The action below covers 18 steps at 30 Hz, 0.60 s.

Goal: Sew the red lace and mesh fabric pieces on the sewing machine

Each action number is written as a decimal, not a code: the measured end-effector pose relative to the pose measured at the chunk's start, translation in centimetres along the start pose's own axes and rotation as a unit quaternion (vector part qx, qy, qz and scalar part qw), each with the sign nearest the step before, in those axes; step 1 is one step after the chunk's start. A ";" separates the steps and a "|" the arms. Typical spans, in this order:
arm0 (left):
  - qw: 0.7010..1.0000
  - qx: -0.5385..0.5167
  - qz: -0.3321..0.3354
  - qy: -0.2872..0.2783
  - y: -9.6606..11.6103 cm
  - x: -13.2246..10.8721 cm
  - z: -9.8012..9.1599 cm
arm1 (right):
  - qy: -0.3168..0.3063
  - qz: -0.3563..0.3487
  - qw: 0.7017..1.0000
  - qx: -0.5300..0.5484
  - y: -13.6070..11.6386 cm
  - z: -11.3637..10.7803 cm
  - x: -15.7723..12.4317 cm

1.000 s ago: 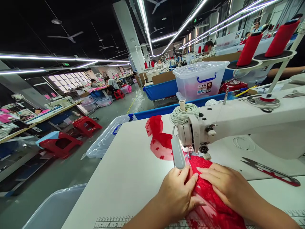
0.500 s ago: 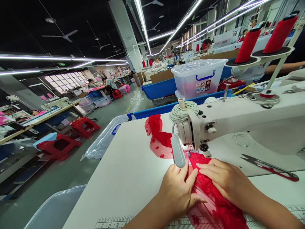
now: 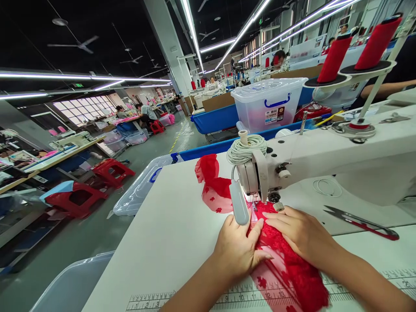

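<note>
A piece of red lace fabric (image 3: pixel 286 268) runs under the needle of a white sewing machine (image 3: pixel 325 160) and out behind it on the white table (image 3: pixel 175 234). My left hand (image 3: pixel 238 251) lies on the fabric's left edge, fingers pressed down close to the presser foot. My right hand (image 3: pixel 300 234) lies flat on the fabric just right of the needle, fingers stretched forward. Both hands press the lace against the table.
Thread snips (image 3: pixel 360 222) lie on the table to the right. Two red thread cones (image 3: pixel 354 45) stand on the machine's rack. A clear lidded storage box (image 3: pixel 269 102) sits behind, another clear bin (image 3: pixel 139 190) left of the table. Red stools (image 3: pixel 87 190) stand in the aisle; other workers sit far back.
Both hands have slid forward with the red lace toward the needle. The view has shifted slightly, so everything sits a little higher in the picture.
</note>
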<state>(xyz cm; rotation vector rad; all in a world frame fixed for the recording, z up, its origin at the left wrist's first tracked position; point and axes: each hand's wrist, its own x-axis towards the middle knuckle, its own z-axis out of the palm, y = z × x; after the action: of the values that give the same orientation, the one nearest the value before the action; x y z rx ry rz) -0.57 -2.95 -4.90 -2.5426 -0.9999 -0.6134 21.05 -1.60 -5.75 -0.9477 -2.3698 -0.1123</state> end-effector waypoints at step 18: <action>0.983 -0.149 0.022 -0.101 -0.4 0.5 -1.5 | -0.020 -0.003 0.995 0.093 -0.7 0.3 -1.4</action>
<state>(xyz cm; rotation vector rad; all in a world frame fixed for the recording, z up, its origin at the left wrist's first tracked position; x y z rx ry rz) -0.88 -3.06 -3.33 -2.9311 -0.9775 -0.5355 21.25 -2.85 -6.67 -0.8605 -2.3724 0.1237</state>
